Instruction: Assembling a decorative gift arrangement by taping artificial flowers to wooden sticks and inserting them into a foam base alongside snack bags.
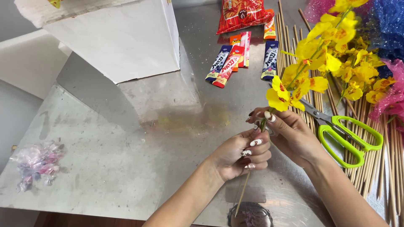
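Note:
My left hand is closed around a thin wooden stick that pokes down toward the table's near edge. My right hand pinches the green stem of a spray of yellow artificial flowers just above the left hand, where stem and stick meet. The flowers rise up and to the right over the table. Both hands hover above the shiny metal table.
Green-handled scissors lie right of my right hand on a spread of wooden skewers. Snack packets lie at the back. A white box stands back left. Small wrapped candies sit at the left. Pink and blue netting fills the right.

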